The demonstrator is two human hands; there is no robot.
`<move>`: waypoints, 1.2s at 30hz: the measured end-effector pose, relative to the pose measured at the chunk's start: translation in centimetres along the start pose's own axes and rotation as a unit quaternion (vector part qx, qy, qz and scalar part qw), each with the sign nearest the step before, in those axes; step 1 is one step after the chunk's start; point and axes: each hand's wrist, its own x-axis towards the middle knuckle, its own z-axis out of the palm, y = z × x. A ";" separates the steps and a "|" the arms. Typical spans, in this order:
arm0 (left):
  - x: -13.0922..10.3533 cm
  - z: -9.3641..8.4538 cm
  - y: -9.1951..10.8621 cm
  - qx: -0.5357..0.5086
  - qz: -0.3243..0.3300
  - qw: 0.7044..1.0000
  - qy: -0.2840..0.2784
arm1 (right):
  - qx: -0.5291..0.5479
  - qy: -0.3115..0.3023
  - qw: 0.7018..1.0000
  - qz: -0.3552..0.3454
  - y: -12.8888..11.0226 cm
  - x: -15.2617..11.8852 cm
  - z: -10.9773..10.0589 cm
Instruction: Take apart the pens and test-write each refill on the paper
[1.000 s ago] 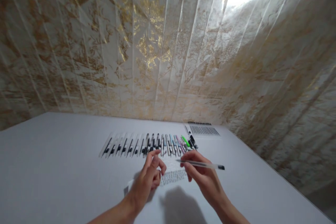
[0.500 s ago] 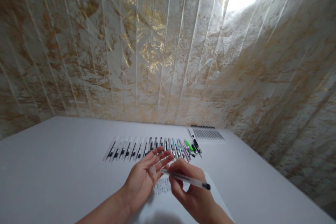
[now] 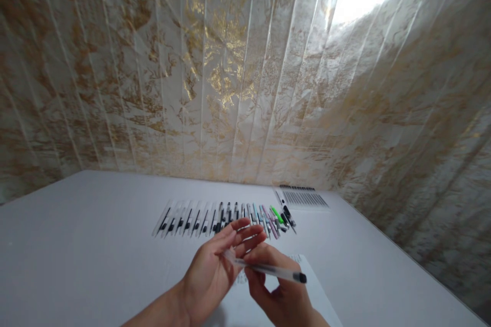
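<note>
At the lower middle of the frame, the right hand [image 3: 276, 281] grips a clear pen [image 3: 271, 268] between thumb and fingers, close to the front of its barrel, perhaps because a hold there steers the pointed end best; the black tail end sticks out freely toward the right. The left hand [image 3: 209, 273] is open beside it, palm turned up and inward with the fingers loosely extended, as if to give the pen's front end a backing. A pale see-through piece [image 3: 229, 255], maybe a cap, shows against that palm right at the pen's front; whether it touches the pen or is pinched by the left hand, I cannot tell. Both hands hover over a white sheet [image 3: 316, 291] at the bottom centre, its dark marks [image 3: 242, 278] partly hidden by the wrists and fingers. Across the middle of the frame runs a row of pens [image 3: 184, 219], laid side by side and slanted alike, probably so that each can be told from its neighbour; clear ones lie on the left, coloured ones on the right, ending at a green piece [image 3: 276, 214] and some black pieces [image 3: 287, 217]. Behind them, near the table's [image 3: 76, 245] far right corner, thin grey rods [image 3: 305, 197] lie in parallel, an arrangement that likely makes them easy to count.
</note>
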 end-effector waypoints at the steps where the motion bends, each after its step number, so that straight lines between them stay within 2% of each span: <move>1: 0.0 0.1 0.0 -0.001 0.001 1.000 -0.001 | -0.002 0.004 1.000 -0.003 -0.1 0.0 0.0; 10: -0.2 0.1 0.2 -0.005 0.003 1.000 0.001 | -0.005 0.027 0.999 -0.017 -0.5 0.3 -0.1; 30: -0.2 0.3 0.2 -0.017 0.012 1.000 -0.014 | 0.000 0.032 0.998 -0.060 -0.3 -0.1 -0.2; 36: -0.4 0.5 0.4 -0.015 0.016 1.000 -0.011 | 0.010 0.033 0.998 -0.053 -0.5 0.0 -0.2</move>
